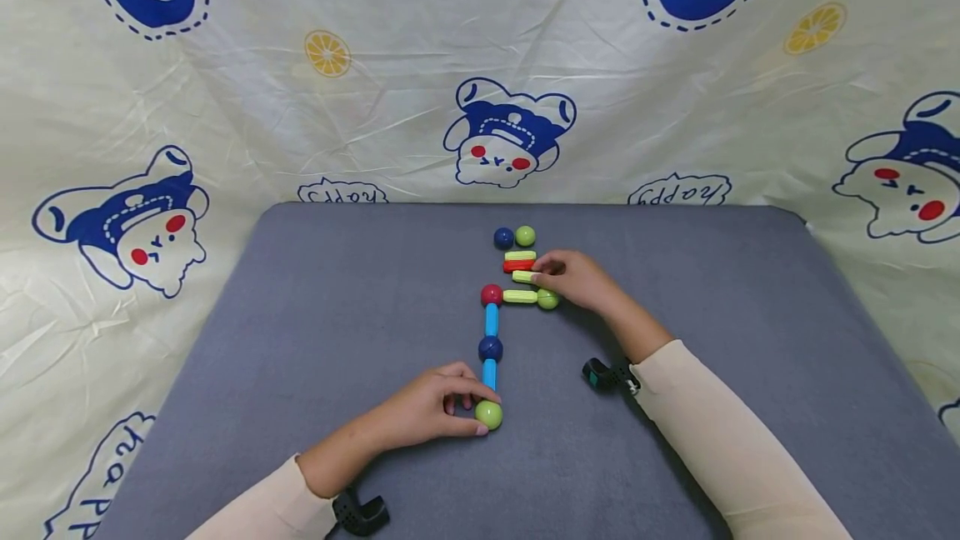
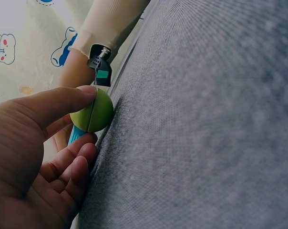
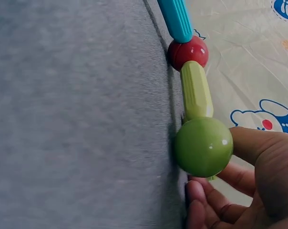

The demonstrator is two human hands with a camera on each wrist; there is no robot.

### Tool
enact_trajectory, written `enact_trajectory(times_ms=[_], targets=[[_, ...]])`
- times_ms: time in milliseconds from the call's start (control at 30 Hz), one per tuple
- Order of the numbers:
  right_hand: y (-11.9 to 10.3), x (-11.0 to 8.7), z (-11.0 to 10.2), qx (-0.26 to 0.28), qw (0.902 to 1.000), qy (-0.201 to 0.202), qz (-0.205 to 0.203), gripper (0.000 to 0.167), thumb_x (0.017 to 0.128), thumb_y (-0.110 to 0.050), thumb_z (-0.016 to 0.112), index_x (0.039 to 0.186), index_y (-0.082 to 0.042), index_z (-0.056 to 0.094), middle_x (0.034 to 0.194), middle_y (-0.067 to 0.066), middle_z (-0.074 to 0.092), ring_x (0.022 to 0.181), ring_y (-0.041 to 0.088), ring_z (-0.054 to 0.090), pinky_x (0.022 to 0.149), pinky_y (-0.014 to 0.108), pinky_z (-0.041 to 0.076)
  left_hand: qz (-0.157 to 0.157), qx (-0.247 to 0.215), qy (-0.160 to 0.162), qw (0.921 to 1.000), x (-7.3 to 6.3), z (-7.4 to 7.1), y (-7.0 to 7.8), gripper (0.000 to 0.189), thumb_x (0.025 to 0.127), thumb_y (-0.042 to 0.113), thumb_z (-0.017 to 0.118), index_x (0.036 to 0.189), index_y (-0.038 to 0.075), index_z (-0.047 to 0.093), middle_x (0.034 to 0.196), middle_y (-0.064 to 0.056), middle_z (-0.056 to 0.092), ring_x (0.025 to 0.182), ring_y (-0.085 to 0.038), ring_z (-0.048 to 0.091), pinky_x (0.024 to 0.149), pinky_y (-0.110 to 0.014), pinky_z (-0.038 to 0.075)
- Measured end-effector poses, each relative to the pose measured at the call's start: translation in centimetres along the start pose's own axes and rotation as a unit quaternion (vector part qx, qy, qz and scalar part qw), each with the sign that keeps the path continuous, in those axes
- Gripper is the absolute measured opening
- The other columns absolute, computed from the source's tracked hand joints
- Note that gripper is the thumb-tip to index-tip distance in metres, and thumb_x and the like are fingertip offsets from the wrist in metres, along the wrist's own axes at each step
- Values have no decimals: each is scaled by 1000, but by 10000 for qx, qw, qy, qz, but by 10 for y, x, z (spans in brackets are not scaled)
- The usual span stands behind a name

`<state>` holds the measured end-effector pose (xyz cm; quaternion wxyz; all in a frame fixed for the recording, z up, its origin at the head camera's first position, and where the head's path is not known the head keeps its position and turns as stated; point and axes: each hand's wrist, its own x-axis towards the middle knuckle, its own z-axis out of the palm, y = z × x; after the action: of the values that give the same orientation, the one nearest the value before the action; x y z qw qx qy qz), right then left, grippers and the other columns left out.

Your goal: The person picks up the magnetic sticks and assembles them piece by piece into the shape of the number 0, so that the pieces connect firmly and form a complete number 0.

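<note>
My left hand (image 1: 427,407) pinches a green ball (image 1: 489,415) at the near end of a chain; in the left wrist view the thumb lies on top of this green ball (image 2: 102,112). From it runs a blue rod (image 1: 490,373), then a dark blue ball (image 1: 491,348), a second blue rod (image 1: 491,320) and a red ball (image 1: 491,295). A yellow-green rod (image 1: 520,297) joins the red ball to another green ball (image 1: 548,299), forming a corner. Just beyond that side, my right hand (image 1: 573,280) pinches a loose yellow-green rod (image 1: 522,277) between thumb and fingers.
Farther back lie a red rod (image 1: 517,266) and a yellow-green rod (image 1: 521,256) side by side. Behind them are a loose dark blue ball (image 1: 504,237) and a green ball (image 1: 526,236). The grey table (image 1: 337,298) ends at a printed cloth (image 1: 405,132).
</note>
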<state>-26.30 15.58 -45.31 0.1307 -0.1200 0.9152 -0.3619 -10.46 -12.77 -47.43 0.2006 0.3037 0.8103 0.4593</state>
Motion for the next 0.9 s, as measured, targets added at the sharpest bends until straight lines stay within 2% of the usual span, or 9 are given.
enact_trajectory(times_ms=[300, 533, 767, 900], targets=[[-5, 7, -3, -169, 9993, -242, 220, 24, 96, -27, 68, 109, -7, 70, 100, 9, 64, 89, 23, 54, 72, 30, 42, -47, -9, 22, 10000, 0, 0, -1, 33, 87, 31, 81, 119, 29, 74, 102, 9, 61, 89, -10, 57, 70, -19, 50], [-1, 5, -3, 19, 9997, -2, 227, 23, 97, -27, 67, 110, -8, 70, 101, 10, 64, 90, 23, 54, 72, 30, 43, 14, 4, 44, 10000, 0, 0, -1, 33, 87, 30, 81, 119, 28, 75, 102, 8, 61, 89, -10, 56, 71, -19, 50], [1, -5, -8, 345, 9990, 225, 185, 28, 98, -27, 66, 118, -8, 68, 115, 15, 65, 100, 28, 61, 72, 29, 51, 42, 8, 114, 9999, -1, -1, -2, 33, 88, 29, 80, 120, 27, 74, 101, 7, 60, 86, -8, 55, 70, -19, 50], [2, -13, -11, 342, 9983, 470, 61, 30, 98, -28, 68, 121, -8, 68, 119, 17, 67, 104, 30, 63, 73, 30, 49, 79, 68, 198, 9997, 0, -1, -3, 33, 89, 29, 79, 122, 27, 74, 100, 5, 60, 82, -8, 54, 68, -19, 49]])
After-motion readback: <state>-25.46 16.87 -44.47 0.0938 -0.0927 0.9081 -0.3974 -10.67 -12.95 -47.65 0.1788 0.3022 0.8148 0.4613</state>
